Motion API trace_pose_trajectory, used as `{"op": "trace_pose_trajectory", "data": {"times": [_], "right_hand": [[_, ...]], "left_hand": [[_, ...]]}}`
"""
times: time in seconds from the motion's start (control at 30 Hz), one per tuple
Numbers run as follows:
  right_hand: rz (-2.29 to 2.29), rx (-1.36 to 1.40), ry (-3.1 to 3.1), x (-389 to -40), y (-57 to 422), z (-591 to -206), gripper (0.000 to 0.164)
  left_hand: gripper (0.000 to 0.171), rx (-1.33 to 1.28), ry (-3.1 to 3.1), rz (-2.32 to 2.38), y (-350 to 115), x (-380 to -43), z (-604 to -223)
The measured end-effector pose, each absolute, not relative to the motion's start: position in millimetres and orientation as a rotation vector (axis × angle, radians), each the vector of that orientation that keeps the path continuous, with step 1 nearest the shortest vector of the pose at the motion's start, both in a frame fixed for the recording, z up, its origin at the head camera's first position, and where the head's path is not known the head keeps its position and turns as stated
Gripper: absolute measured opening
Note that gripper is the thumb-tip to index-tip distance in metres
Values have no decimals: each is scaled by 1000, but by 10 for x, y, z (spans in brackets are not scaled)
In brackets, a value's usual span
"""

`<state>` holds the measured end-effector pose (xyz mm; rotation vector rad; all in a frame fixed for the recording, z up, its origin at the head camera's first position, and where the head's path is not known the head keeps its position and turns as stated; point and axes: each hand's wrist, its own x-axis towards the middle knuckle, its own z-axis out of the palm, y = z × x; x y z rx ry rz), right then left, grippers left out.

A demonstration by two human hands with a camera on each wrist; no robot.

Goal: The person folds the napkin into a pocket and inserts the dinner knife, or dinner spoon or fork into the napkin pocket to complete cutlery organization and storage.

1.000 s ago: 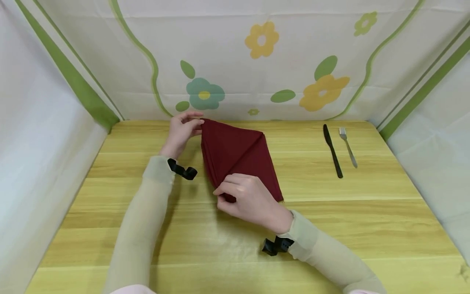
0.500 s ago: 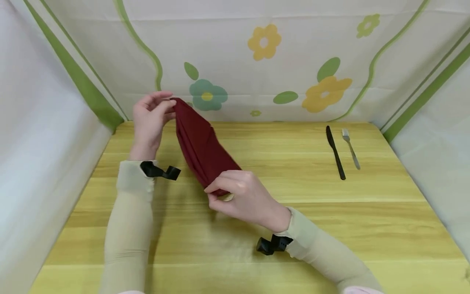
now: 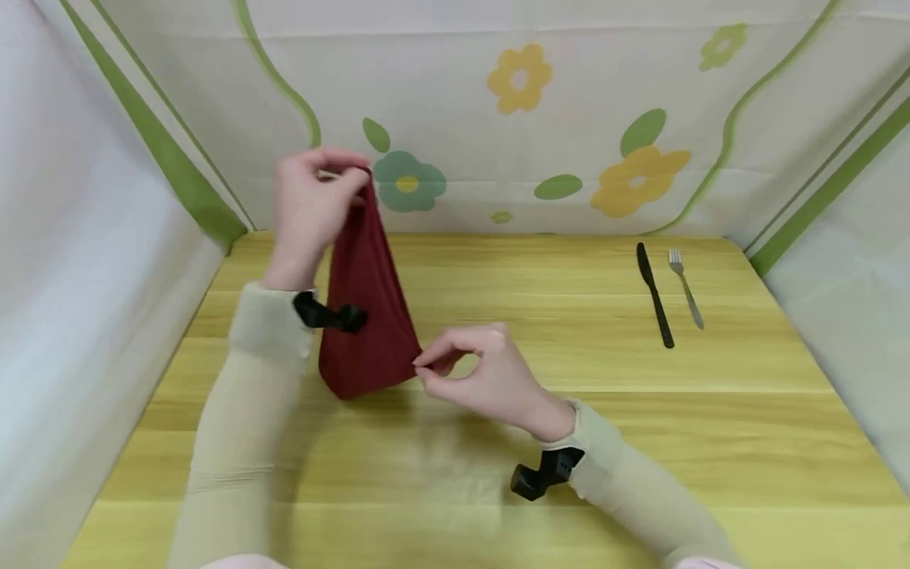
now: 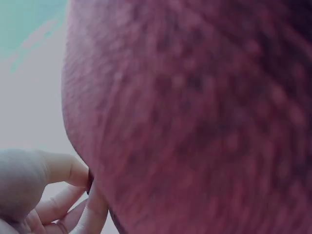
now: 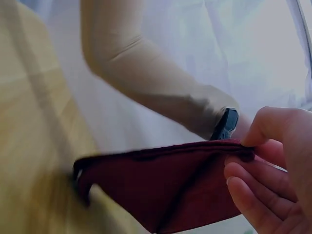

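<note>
The left hand (image 3: 309,209), held higher, pinches one corner of the folded dark red cloth (image 3: 359,359); the right hand (image 3: 494,375), lower, pinches another, thumb to fingertip, likely keeping the edge straight between them. Whether the folds make a pocket, I can't quite tell. Beyond the right hand, off to its right, lie a black knife (image 3: 655,294) and a fork (image 3: 686,289)

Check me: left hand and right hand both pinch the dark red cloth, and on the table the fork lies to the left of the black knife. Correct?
One slip: the fork lies to the right of the black knife on the table, per the head view. The left hand and right hand do both pinch the dark red cloth.
</note>
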<state>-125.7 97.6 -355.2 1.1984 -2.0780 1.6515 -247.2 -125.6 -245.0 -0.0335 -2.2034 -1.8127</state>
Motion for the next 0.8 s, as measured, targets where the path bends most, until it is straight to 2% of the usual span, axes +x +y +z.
{"op": "trace_pose_trajectory", "data": {"times": [0.17,0.33,0.57,0.8], "right_hand": [[1662,1008,-2277,-1215,1320,-3842,16],[1603,848,-2423,-1137,1673,-4049,22],[1557,600,-2570,-1059,2018,-4251,21],[1600,379,-2632,-1011,2298,-4371,17]], "left_hand": [[19,-114,-2336,-1885,-888,-2706,-2967],[18,-183,-2346,-1999,-507,-2810,-3325],[16,-210,-2296,-2111,-42,-2846,-3608],[14,-121,-2251,-2220,307,-2875,-3811]]}}
